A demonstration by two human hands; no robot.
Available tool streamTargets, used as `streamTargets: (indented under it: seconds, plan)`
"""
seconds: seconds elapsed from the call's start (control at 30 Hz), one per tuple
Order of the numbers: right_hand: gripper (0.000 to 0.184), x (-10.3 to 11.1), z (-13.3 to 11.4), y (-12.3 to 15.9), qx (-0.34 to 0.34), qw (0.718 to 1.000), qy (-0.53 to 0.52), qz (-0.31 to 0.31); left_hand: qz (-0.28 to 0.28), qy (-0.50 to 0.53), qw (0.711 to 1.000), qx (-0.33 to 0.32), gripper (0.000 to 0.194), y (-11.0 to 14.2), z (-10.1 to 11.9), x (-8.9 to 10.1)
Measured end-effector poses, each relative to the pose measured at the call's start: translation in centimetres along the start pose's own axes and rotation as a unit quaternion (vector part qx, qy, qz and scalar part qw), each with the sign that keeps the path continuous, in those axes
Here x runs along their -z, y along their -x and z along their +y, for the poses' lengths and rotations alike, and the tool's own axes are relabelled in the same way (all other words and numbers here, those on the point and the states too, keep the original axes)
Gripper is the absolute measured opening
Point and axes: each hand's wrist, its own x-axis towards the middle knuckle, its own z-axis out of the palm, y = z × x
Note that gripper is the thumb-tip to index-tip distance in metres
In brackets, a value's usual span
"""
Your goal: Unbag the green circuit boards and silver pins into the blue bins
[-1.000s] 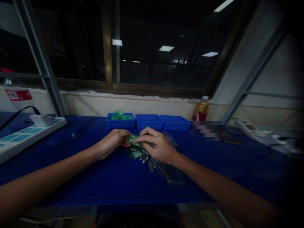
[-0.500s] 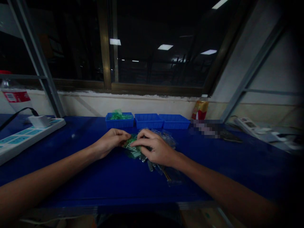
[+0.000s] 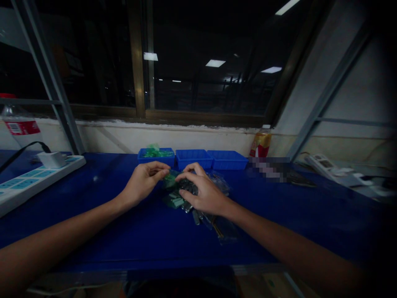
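Note:
My left hand pinches the edge of a small green plastic bag between thumb and fingertips. The bag is raised a little above a pile of small metal parts on the blue tabletop. My right hand hovers at the right side of the pile, thumb and fingers apart, with nothing visible in its grip. Beneath and behind it lie clear plastic bags. One clear bag with thin brass-coloured pieces sticks out towards me. Part of the pile is hidden by the right hand.
Three blue bins stand in a row behind the pile; the left bin holds green plastic bags. A power strip lies at left near a red-capped bottle. At back right are a red-and-gold bottle and another power strip.
My left hand has lifted slightly with the green bag. The right hand's fingers have spread from the bag, and the shiny pieces seen in it before no longer show there.

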Motion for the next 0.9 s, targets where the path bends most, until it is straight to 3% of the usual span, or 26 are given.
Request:
streamTargets:
  seconds: [0.1, 0.2, 0.3, 0.43, 0.63, 0.9]
  plan:
    - [0.017, -0.3, 0.3, -0.2, -0.047, 0.999, 0.009, 0.020, -0.012, -0.030, 0.999, -0.020, 0.016, 0.2, 0.1, -0.2]
    - [0.023, -0.7, 0.4, -0.5, -0.114, 0.988, -0.093, -0.044, -0.004, -0.116, 0.988, -0.098, 0.015, 0.7, 0.7, -0.3]
    - [0.043, -1.1, 0.4, -0.8, -0.183, 0.946, -0.257, -0.077, -0.001, -0.201, 0.960, -0.194, 0.013, 1.4, 1.4, -0.4]
    - [0.040, -1.3, 0.3, -1.0, -0.214, 0.887, -0.409, -0.004, -0.038, -0.227, 0.941, -0.247, 0.012, 2.0, 1.8, -0.7]
    - [0.019, -1.0, 0.0, -1.2, -0.241, 0.846, -0.473, 0.049, -0.057, -0.217, 0.951, -0.214, 0.012, 2.2, 1.9, -1.0]
    - [0.015, -1.2, -0.2, -1.0, -0.218, 0.856, -0.463, 0.074, -0.064, -0.158, 0.977, -0.126, 0.012, 2.0, 1.5, -1.0]
